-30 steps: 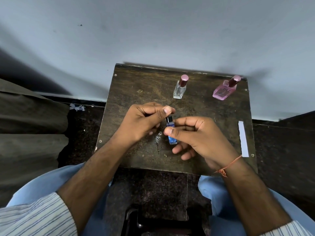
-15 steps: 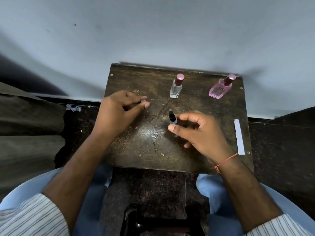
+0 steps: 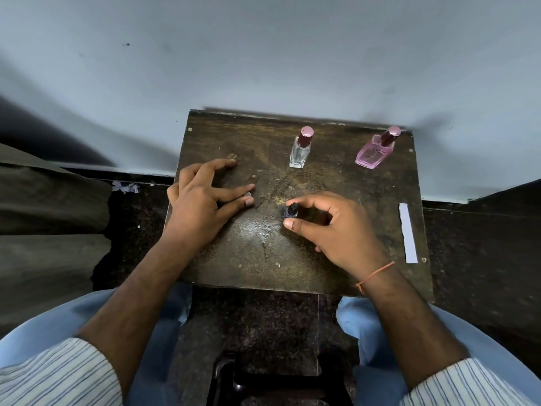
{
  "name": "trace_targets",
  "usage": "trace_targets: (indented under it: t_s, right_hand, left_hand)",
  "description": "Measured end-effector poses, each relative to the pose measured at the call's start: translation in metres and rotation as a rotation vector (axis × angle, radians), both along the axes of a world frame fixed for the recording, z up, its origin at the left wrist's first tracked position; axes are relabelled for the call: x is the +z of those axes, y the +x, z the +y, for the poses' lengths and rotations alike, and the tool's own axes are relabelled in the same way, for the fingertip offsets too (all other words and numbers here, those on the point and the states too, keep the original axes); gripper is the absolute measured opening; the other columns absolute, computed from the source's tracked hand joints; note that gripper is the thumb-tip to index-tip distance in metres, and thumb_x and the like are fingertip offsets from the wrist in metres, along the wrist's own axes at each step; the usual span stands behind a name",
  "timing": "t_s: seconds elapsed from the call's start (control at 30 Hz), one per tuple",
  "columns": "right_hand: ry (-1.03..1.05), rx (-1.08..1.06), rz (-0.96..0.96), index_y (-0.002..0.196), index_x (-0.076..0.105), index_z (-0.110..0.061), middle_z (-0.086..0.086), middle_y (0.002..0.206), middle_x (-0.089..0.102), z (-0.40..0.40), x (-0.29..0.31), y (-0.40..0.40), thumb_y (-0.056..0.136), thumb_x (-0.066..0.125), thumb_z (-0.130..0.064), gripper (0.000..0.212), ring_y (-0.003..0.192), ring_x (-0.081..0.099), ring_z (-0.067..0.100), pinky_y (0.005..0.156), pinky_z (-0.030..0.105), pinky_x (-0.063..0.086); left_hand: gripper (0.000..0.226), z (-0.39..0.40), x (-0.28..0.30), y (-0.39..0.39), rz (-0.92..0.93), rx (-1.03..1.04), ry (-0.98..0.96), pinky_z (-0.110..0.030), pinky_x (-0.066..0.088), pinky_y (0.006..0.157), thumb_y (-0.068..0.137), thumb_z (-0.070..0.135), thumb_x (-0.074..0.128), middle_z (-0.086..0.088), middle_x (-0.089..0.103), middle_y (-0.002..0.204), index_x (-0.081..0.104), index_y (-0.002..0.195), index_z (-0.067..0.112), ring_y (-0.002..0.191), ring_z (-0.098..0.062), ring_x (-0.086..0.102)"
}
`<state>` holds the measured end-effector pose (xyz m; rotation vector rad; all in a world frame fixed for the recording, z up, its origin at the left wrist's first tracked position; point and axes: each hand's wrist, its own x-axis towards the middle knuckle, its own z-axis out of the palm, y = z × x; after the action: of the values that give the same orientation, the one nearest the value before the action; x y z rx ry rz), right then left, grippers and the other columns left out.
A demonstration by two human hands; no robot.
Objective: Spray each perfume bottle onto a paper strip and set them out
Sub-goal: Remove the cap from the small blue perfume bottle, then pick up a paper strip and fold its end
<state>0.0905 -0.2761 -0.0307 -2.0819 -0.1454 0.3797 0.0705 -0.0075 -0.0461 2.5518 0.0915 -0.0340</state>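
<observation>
A small blue perfume bottle (image 3: 291, 212) with a bare black sprayer stands at the middle of the dark wooden table (image 3: 263, 259). My right hand (image 3: 333, 227) holds it between thumb and forefinger. My left hand (image 3: 202, 200) rests on the table to the left, pinching a tiny pale cap (image 3: 248, 195) between thumb and forefinger against the tabletop. A clear bottle (image 3: 300, 150) with a maroon cap stands at the back centre. A pink bottle (image 3: 372, 153) with a maroon cap stands at the back right. One white paper strip (image 3: 407, 232) lies along the right edge.
The small table stands against a pale wall (image 3: 263, 54). Dark speckled floor (image 3: 483, 259) surrounds it, and paper scraps (image 3: 126, 187) lie on the floor at the left. My knees in light blue trousers sit under the near edge.
My left hand pulled the cap off the blue bottle and carried it left down to the tabletop. My right hand set the bottle upright on the table.
</observation>
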Motion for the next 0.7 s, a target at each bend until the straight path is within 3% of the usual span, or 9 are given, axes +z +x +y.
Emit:
trace_targets:
  t_s: [0.13, 0.23, 0.33, 0.43, 0.53, 0.7]
  right_hand:
    - [-0.011, 0.030, -0.037, 0.117, 0.084, -0.035, -0.020, 0.106, 0.075, 0.001, 0.002, -0.001, 0.082, 0.094, -0.034, 0.036, 0.086, 0.070, -0.004, 0.071, 0.015, 0.054]
    - [-0.067, 0.074, -0.064, 0.130, 0.078, -0.038, -0.021, 0.113, 0.072, 0.000, 0.008, -0.001, 0.079, 0.096, -0.032, 0.055, 0.084, 0.066, -0.008, 0.073, 0.004, 0.046]
    - [-0.168, 0.099, -0.059, 0.139, 0.068, -0.044, -0.023, 0.115, 0.068, -0.014, 0.019, 0.005, 0.077, 0.096, -0.036, 0.069, 0.076, 0.066, 0.006, 0.069, 0.010, 0.049]
    - [-0.246, 0.029, -0.122, 0.123, 0.076, -0.037, -0.018, 0.109, 0.069, -0.043, 0.029, 0.018, 0.078, 0.095, -0.039, 0.049, 0.089, 0.063, -0.001, 0.075, 0.020, 0.048]
    - [-0.347, -0.070, -0.153, 0.104, 0.078, -0.034, -0.013, 0.101, 0.068, -0.081, 0.037, 0.029, 0.077, 0.095, -0.040, 0.032, 0.095, 0.064, 0.004, 0.077, 0.018, 0.044]
    - [-0.506, -0.166, 0.004, 0.103, 0.072, -0.028, -0.004, 0.104, 0.066, -0.137, 0.041, 0.033, 0.073, 0.097, -0.045, 0.042, 0.098, 0.062, 0.017, 0.077, 0.035, 0.043]
  left_hand:
    - [0.034, 0.001, 0.000, 0.000, 0.011, -0.004, 0.014, -0.040, 0.020, 0.104, 0.087, 0.076, 0.058, 0.028, 0.041, 0.162, 0.073, 0.116, 0.065, 0.149, -0.019, 0.030]
    - [0.044, 0.004, 0.003, 0.000, 0.045, -0.012, 0.041, -0.043, 0.022, 0.104, 0.081, 0.080, 0.061, 0.028, 0.038, 0.165, 0.071, 0.121, 0.064, 0.150, -0.021, 0.029]
    - [0.063, 0.004, 0.011, 0.001, 0.088, -0.012, 0.052, -0.043, 0.023, 0.105, 0.068, 0.086, 0.067, 0.029, 0.035, 0.165, 0.069, 0.127, 0.063, 0.151, -0.020, 0.028]
    - [0.070, 0.003, 0.015, 0.002, 0.090, -0.001, 0.033, -0.044, 0.024, 0.105, 0.062, 0.089, 0.067, 0.028, 0.037, 0.164, 0.069, 0.127, 0.063, 0.151, -0.021, 0.028]
    - [0.069, 0.002, 0.015, 0.004, 0.090, -0.003, 0.028, -0.046, 0.025, 0.106, 0.061, 0.089, 0.068, 0.029, 0.038, 0.163, 0.069, 0.125, 0.064, 0.151, -0.021, 0.029]
    - [0.060, -0.002, 0.015, 0.008, 0.077, 0.004, 0.023, -0.043, 0.025, 0.105, 0.062, 0.086, 0.071, 0.030, 0.042, 0.160, 0.073, 0.118, 0.065, 0.148, -0.021, 0.033]
